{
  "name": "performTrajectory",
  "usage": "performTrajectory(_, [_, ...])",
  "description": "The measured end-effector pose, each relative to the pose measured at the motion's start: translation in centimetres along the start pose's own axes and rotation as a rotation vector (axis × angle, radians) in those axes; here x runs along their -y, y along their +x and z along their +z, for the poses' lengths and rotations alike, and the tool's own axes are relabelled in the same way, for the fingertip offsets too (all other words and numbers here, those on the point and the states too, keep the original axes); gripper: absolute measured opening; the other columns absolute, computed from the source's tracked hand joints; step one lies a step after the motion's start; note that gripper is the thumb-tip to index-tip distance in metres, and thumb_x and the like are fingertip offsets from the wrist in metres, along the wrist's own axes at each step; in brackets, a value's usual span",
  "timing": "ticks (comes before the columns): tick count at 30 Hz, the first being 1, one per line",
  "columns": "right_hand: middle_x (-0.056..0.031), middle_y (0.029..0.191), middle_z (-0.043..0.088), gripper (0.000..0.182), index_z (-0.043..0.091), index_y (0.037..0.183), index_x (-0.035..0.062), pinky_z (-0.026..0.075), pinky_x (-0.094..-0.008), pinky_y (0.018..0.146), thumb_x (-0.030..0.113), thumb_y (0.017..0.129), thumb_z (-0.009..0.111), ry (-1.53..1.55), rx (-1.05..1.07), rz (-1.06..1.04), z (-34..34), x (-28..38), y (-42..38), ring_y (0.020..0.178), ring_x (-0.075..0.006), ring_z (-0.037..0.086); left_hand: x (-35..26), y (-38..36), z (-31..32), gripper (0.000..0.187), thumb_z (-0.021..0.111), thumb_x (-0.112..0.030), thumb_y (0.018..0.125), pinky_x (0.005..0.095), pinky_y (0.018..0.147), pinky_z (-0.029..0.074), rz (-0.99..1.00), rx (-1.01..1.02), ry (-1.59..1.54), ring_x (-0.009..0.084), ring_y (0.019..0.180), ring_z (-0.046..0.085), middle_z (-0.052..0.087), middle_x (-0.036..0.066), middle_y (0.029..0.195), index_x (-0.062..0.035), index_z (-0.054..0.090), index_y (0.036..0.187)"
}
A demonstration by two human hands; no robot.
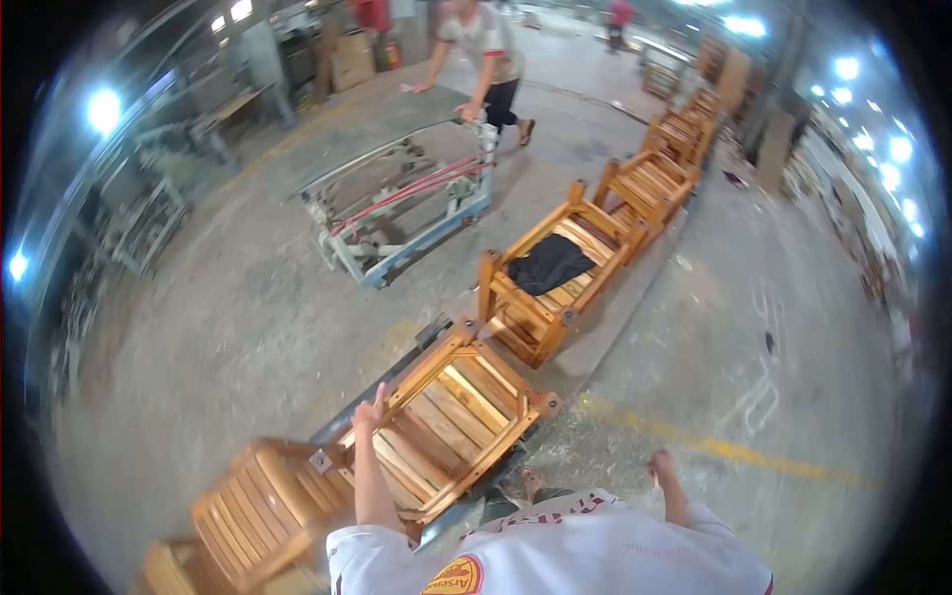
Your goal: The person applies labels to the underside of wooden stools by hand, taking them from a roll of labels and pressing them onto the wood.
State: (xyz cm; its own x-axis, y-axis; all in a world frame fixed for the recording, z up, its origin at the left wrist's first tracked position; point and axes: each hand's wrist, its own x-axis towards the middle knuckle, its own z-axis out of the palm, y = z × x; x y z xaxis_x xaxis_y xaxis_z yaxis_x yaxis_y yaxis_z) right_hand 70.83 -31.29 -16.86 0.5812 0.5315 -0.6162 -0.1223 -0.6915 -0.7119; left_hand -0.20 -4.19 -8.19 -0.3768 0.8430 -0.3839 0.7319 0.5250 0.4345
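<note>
My left hand (368, 412) reaches out over the long rail of a slatted wooden furniture piece (436, 426). One of its digits is stretched out, and the hand overlaps the rail in this view. That piece has an orange-brown frame, pale and dark slats and dark round caps on its corners. My right hand (660, 464) hangs over the floor at my right side, away from the furniture. Its fingers are curled in, hiding whatever may be in them.
More slatted wooden pieces (260, 511) continue at lower left, and others (650, 183) stretch away ahead. A black cloth (550, 265) lies on one piece (535, 332). Across the floor, a person (486, 59) has hands on a metal-framed cart (407, 198). A yellow line (734, 448) crosses the floor.
</note>
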Motion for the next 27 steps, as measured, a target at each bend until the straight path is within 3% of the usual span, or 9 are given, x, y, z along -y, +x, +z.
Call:
performTrajectory(3, [-0.0126, 0.082, 0.062, 0.03, 0.047, 0.12, 0.0076, 0.05, -0.034, 0.053, 0.012, 0.091, 0.054, 0.03, 0.338, -0.327, 10.5, 9.5, 5.1, 0.069, -0.0225, 0.065, -1.4, -2.2, 0.8, 0.101, 0.033, -0.083, 0.08, 0.0461, 0.095, 0.045, -0.028, -0.035, 0.017, 0.0441, 0.108, 0.059, 0.06, 0.036, 0.108, 0.0099, 0.065, 0.105])
performTrajectory(5, [-0.0119, 0.084, 0.063, 0.031, 0.046, 0.121, 0.0074, 0.053, -0.0354, 0.056, 0.019, 0.094, 0.056, -0.132, 0.411, -0.291, 17.6, 16.1, 5.2, 0.071, -0.0218, 0.066, -2.4, -3.9, 2.4, 0.098, 0.034, -0.08, 0.081, 0.0461, 0.092, 0.047, -0.027, -0.059, 0.032, 0.0434, 0.102, 0.061, 0.062, 0.036, 0.102, 0.0097, 0.068, 0.1])
performTrajectory(9, [-0.0109, 0.088, 0.063, 0.027, 0.05, 0.117, 0.0091, 0.052, -0.0325, 0.055, 0.022, 0.094, 0.057, -0.048, 0.664, -0.141, 27.7, 21.8, 4.1, 0.069, -0.0179, 0.063, -0.7, -11.5, 5.1, 0.076, 0.045, -0.074, 0.082, 0.0498, 0.103, 0.033, 0.22, -0.287, -0.145, 0.032, 0.093, 0.064, 0.069, 0.017, 0.085, -0.003, 0.073, 0.09])
performTrajectory(15, [-0.0058, 0.088, 0.062, 0.034, 0.059, 0.102, 0.0063, 0.049, -0.0322, 0.061, 0.039, 0.093, 0.058, -0.168, 0.935, -0.061, 36.7, 23.6, 3.7, 0.073, -0.0155, 0.06, -1.7, -20.2, 5.6, 0.057, 0.058, -0.058, 0.083, 0.0469, 0.103, 0.03, 0.241, -0.45, -0.121, 0.0299, 0.095, 0.06, 0.069, 0.014, 0.089, -0.0056, 0.07, 0.102])
performTrajectory(17, [-0.0042, 0.089, 0.062, 0.043, 0.063, 0.097, 0.0045, 0.048, -0.0333, 0.066, 0.047, 0.092, 0.057, -0.424, 0.985, -0.093, 36.4, 24.5, 2.2, 0.077, -0.0156, 0.059, -2.3, -22.0, 5.2, 0.052, 0.061, -0.049, 0.086, 0.0444, 0.099, 0.038, 0.185, -0.365, -0.308, 0.0297, 0.095, 0.063, 0.07, 0.016, 0.096, -0.0033, 0.067, 0.111])
performTrajectory(19, [-0.0069, 0.091, 0.066, 0.053, 0.067, 0.103, 0.0018, 0.049, -0.033, 0.07, 0.052, 0.092, 0.055, -0.458, 1.013, -0.17, 37.7, 24.8, 0.6, 0.081, -0.0171, 0.061, -1.0, -20.8, 4.5, 0.044, 0.063, -0.037, 0.088, 0.0391, 0.089, 0.048, 0.014, -0.243, -0.974, 0.0276, 0.094, 0.066, 0.069, 0.018, 0.102, -0.0014, 0.065, 0.114])
performTrajectory(21, [-0.0086, 0.092, 0.067, 0.056, 0.067, 0.107, 0.0007, 0.049, -0.0325, 0.072, 0.054, 0.092, 0.054, -0.528, 1.028, -0.146, 39.5, 24.4, 3.3, 0.084, -0.0177, 0.062, 3.3, -18.3, 3.5, 0.042, 0.064, -0.033, 0.088, 0.0364, 0.083, 0.052, -0.039, -0.424, -0.716, 0.0289, 0.093, 0.068, 0.07, 0.019, 0.099, -0.0015, 0.064, 0.115])
performTrajectory(23, [-0.01, 0.1, 0.068, 0.062, 0.066, 0.112, 0.0006, 0.05, -0.0338, 0.074, 0.057, 0.088, 0.058, -0.666, 0.884, -0.009, 42.0, 23.6, 4.9, 0.089, -0.0199, 0.063, 7.9, -17.4, 2.5, 0.063, 0.062, -0.048, 0.085, 0.0416, 0.095, 0.045, -0.303, -0.34, -0.215, 0.0377, 0.117, 0.056, 0.058, 0.022, 0.126, -0.0066, 0.053, 0.132])
performTrajectory(27, [-0.0138, 0.107, 0.066, 0.068, 0.061, 0.116, -0.004, 0.052, -0.0355, 0.076, 0.055, 0.083, 0.066, -0.827, 0.893, -0.104, 45.6, 22.0, 8.6, 0.093, -0.0231, 0.065, 17.6, -13.7, 6.3, 0.078, 0.061, -0.056, 0.084, 0.04, 0.101, 0.041, -0.532, -0.066, -0.359, 0.035, 0.124, 0.049, 0.05, 0.021, 0.136, -0.0036, 0.045, 0.138])
